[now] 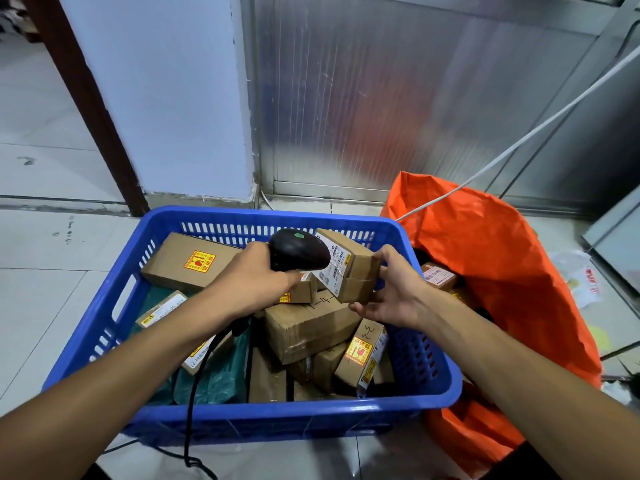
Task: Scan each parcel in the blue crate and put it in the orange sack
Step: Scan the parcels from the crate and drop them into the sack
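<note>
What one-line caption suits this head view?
Left hand aims scanner at parcel held by right hand above blue crate.

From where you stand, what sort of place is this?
Probably a courier or parcel-sorting room: a blue plastic crate full of labelled cardboard parcels, a black corded handheld scanner aimed at a small brown box, and an orange woven sack on the tiled floor.

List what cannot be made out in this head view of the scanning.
- Text on the held parcel's label: too small and blurred.
- Scanner window and trigger: hidden by its own body and the left hand.
- Bottom of the blue crate: covered by piled parcels.
- Depth of the orange sack: only a parcel near its mouth shows.
- Scanner cable's end: cut off by the bottom edge.
</note>
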Motion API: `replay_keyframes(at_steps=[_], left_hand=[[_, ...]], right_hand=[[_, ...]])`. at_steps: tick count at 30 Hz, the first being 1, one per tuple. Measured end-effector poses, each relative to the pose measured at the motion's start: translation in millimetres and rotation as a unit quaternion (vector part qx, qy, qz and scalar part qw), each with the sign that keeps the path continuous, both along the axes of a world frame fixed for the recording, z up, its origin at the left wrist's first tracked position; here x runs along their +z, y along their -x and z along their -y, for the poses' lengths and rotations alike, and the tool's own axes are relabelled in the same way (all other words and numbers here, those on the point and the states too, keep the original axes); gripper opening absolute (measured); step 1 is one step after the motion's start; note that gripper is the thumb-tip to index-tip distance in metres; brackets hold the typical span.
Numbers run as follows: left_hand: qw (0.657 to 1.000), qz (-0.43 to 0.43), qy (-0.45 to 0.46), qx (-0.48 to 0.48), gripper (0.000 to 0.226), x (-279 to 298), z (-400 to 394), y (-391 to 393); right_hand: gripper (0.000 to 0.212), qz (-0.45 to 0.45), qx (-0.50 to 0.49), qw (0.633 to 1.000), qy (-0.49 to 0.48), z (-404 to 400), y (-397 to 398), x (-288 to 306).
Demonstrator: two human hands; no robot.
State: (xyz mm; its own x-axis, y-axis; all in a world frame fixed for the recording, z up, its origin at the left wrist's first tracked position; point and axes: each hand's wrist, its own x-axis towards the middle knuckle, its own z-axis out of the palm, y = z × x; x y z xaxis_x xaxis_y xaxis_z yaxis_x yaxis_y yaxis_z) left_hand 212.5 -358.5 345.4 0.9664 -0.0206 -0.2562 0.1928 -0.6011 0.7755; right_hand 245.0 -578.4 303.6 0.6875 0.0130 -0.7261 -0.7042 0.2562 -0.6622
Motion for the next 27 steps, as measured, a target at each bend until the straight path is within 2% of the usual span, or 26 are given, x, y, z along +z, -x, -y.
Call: replay_keyframes(at_steps=[10,20,27], left_hand=[[1.0,0.006,0.006,-0.006,0.007,-3,-1,-1],[0.998,0.029,0.039,-0.029,0.009,-8,4,-1],[0.999,0.036,0.007,-0.017,0.006,-6,3,3]], right_hand=[[0.043,0.001,0.035,0.998,-0.042,17,18,22],[0.054,0.03,0.025,0.998,-0.043,32,14,41],[0.053,0.032,0.027,0.998,-0.043,36,4,40]])
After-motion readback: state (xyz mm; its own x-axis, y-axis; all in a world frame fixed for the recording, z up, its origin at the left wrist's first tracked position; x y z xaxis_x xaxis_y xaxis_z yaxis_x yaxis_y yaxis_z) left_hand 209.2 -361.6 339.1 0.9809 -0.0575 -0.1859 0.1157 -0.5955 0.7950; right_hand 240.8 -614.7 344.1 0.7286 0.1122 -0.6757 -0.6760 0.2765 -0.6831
